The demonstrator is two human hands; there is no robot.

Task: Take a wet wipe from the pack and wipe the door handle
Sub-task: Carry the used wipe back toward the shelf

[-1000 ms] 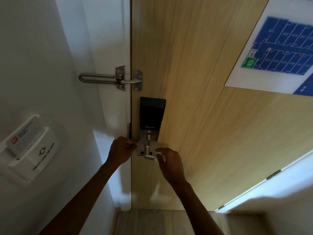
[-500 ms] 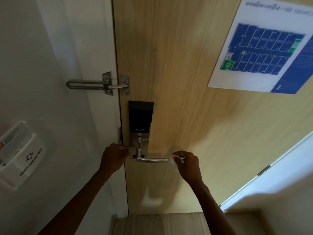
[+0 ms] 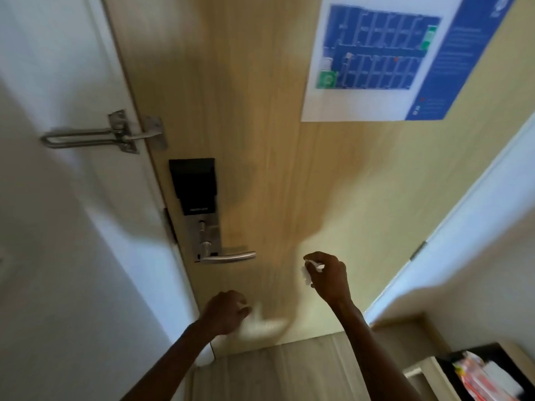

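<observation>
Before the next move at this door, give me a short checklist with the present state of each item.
1. Wipe held in right hand: ok.
2. Right hand on door handle: not ok, it is off to the handle's right.
3. Left hand clear of handle: ok, it is below it.
4. Handle unobstructed: ok.
5. Handle wiped clean: cannot tell.
6. What the left hand holds: cannot tell, blurred white shape.

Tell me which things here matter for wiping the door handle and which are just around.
For the job:
door handle
wipe, bunched in the right hand
left hand, clear of the handle

Just around:
swing latch
black lock panel
floor plan
bin, bottom right
</observation>
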